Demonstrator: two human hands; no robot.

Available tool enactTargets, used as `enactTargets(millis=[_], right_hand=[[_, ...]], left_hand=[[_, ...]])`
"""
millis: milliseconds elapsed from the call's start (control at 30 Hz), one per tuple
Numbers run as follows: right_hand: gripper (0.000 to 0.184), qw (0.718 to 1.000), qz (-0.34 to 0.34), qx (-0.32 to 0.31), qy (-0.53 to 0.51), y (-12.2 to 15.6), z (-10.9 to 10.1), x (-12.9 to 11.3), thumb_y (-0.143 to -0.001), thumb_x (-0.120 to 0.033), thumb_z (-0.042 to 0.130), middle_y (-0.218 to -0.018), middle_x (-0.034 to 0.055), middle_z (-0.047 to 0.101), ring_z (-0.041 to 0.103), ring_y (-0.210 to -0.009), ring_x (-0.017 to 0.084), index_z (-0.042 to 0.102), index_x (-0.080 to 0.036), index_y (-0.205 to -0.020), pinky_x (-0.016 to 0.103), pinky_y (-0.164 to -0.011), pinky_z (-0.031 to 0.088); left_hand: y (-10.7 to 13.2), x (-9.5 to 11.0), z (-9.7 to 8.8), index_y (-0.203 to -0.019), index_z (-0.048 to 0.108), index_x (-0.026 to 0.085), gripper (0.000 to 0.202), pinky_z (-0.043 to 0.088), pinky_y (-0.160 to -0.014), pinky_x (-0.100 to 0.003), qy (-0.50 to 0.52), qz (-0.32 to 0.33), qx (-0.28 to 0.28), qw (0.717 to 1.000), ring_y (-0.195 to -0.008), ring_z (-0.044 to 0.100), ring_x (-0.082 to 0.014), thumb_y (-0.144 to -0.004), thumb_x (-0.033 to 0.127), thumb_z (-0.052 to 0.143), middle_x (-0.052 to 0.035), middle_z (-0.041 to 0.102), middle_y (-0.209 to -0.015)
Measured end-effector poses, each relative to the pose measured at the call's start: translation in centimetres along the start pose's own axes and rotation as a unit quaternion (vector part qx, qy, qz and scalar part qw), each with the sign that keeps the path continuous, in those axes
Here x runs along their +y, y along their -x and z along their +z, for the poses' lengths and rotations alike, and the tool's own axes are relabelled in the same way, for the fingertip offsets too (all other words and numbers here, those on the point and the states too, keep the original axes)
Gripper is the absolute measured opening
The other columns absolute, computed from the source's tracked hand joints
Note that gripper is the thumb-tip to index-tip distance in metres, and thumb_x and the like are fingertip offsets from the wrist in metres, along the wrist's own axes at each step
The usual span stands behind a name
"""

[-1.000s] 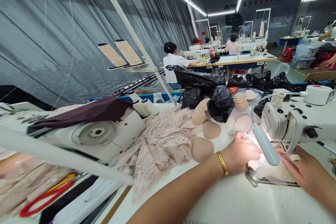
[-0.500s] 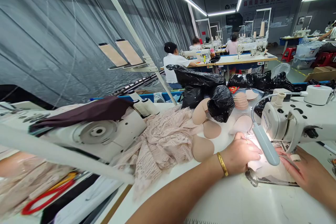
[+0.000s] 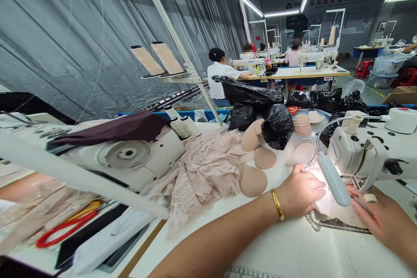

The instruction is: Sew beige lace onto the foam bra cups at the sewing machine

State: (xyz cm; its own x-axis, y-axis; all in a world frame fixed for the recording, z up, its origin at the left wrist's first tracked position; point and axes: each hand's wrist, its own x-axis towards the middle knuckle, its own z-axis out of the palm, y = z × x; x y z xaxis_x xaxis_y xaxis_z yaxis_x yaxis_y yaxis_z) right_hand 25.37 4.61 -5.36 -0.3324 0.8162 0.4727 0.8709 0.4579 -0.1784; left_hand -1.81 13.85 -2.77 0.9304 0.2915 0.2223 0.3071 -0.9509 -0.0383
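Pale fabric (image 3: 323, 206) shows more toward 6 o'clock now, apparently mid-adjustment; left hand (image 3: 301, 193) grasps it, right hand (image 3: 379, 212) beside sewing machine (image 3: 378, 137), grip unclear.

On the right of the table (image 3: 286, 247) stands a sewing machine (image 3: 355, 147), with its gooseneck lamp (image 3: 334, 179) reaching down between the left hand (image 3: 302, 192), which is on a fabric piece (image 3: 322, 206), and the right hand (image 3: 378, 210). Left of the left hand lie loose cup pads (image 3: 253, 181), then a heap of lace fabric (image 3: 208, 165), then a second sewing machine (image 3: 166, 147) with a cloth (image 3: 120, 128) over it. Plastic bags (image 3: 276, 126) sit behind the pads, and beyond them another table (image 3: 283, 73) bears more machines (image 3: 316, 58).
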Motion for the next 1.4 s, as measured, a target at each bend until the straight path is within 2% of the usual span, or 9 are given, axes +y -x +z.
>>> enactTargets(millis=[200,267,467,667,867,1100,1233,1300,1400], right_hand=[[0.036,1.0,-0.006,-0.022,0.001,0.4,-0.2,-0.2,-0.107,-0.041,0.043,-0.111,0.0072,0.08,0.077,-0.096,0.028,0.075,-0.03,-0.117,0.038,-0.079,0.063],[0.033,0.999,-0.015,-0.029,-0.015,0.6,-0.2,-0.2,-0.106,-0.039,0.045,-0.108,0.0062,0.08,0.077,-0.094,0.027,0.074,-0.031,-0.121,0.037,-0.078,0.063],[0.026,0.981,-0.069,-0.161,-0.079,0.0,-1.0,-1.5,-0.107,-0.028,0.046,-0.111,0.0061,0.074,0.07,-0.102,0.024,0.072,-0.032,-0.111,0.034,-0.08,0.059],[0.027,0.983,-0.05,-0.153,-0.084,-0.3,-1.0,-2.1,-0.106,-0.028,0.046,-0.099,0.006,0.072,0.068,-0.088,0.023,0.072,-0.03,-0.101,0.033,-0.073,0.056],[0.029,0.989,-0.018,-0.13,-0.066,0.1,0.3,-1.5,-0.106,-0.027,0.041,-0.093,0.0035,0.072,0.068,-0.078,0.022,0.07,-0.032,-0.106,0.032,-0.067,0.056],[0.036,0.994,0.004,-0.099,0.043,0.3,2.0,-0.7,-0.106,-0.027,0.035,-0.113,0.0105,0.074,0.073,-0.081,0.025,0.066,-0.029,-0.122,0.034,-0.061,0.056],[0.038,0.993,0.006,-0.102,0.061,0.4,2.3,-0.4,-0.105,-0.025,0.034,-0.129,0.014,0.072,0.075,-0.097,0.029,0.065,-0.028,-0.128,0.038,-0.069,0.061],[0.042,0.993,0.015,-0.108,0.055,0.7,2.4,-0.3,-0.106,-0.026,0.033,-0.13,0.0134,0.071,0.074,-0.106,0.03,0.062,-0.031,-0.136,0.041,-0.075,0.062],[0.044,0.993,0.032,-0.107,0.043,1.1,2.7,-0.1,-0.107,-0.029,0.034,-0.127,0.0128,0.072,0.073,-0.109,0.031,0.058,-0.034,-0.143,0.044,-0.079,0.062]], left_hand=[[0.5,0.8,-0.3,-0.092,0.064,0.019,0.004,0.029,-0.084,-0.042,-0.012,0.027,0.002,1.0,-0.094,0.061,-0.0228,-0.089,0.019,0.062,-0.0045,0.073,-0.109],[0.6,1.2,-0.5,-0.086,0.061,0.018,0.008,0.029,-0.083,-0.041,-0.023,0.035,0.017,0.999,-0.088,0.06,-0.0208,-0.093,0.021,0.059,-0.0029,0.071,-0.098],[1.0,2.7,-0.8,-0.085,0.06,0.019,0.014,0.032,-0.08,-0.041,-0.014,0.065,0.052,0.996,-0.078,0.056,-0.0177,-0.097,0.027,0.059,0.0008,0.065,-0.084],[0.8,3.1,-0.5,-0.084,0.059,0.018,0.014,0.035,-0.081,-0.043,-0.02,0.053,0.061,0.997,-0.081,0.058,-0.0187,-0.096,0.024,0.058,0.0005,0.064,-0.084],[0.2,2.4,-0.3,-0.082,0.06,0.018,0.02,0.035,-0.091,-0.048,-0.019,0.031,0.06,0.998,-0.079,0.056,-0.0177,-0.1,0.022,0.052,-0.0001,0.064,-0.084],[-0.6,1.4,0.1,-0.088,0.063,0.018,0.02,0.034,-0.096,-0.05,0.009,-0.013,0.028,0.999,-0.089,0.058,-0.0208,-0.102,0.02,0.048,-0.0032,0.068,-0.091],[-0.9,1.0,0.0,-0.097,0.066,0.019,0.016,0.036,-0.098,-0.049,0.013,-0.045,0.008,0.999,-0.096,0.059,-0.0226,-0.1,0.019,0.05,-0.0049,0.069,-0.098],[-1.0,0.4,-0.4,-0.103,0.067,0.022,0.017,0.038,-0.101,-0.047,0.008,-0.096,0.006,0.995,-0.103,0.059,-0.0241,-0.098,0.018,0.051,-0.0058,0.07,-0.108],[-0.5,-1.7,-1.3,-0.124,0.063,0.019,0.038,0.041,-0.104,-0.044,-0.018,-0.232,0.018,0.972,-0.121,0.056,-0.0262,-0.096,0.005,0.042,-0.0129,0.063,-0.132]])
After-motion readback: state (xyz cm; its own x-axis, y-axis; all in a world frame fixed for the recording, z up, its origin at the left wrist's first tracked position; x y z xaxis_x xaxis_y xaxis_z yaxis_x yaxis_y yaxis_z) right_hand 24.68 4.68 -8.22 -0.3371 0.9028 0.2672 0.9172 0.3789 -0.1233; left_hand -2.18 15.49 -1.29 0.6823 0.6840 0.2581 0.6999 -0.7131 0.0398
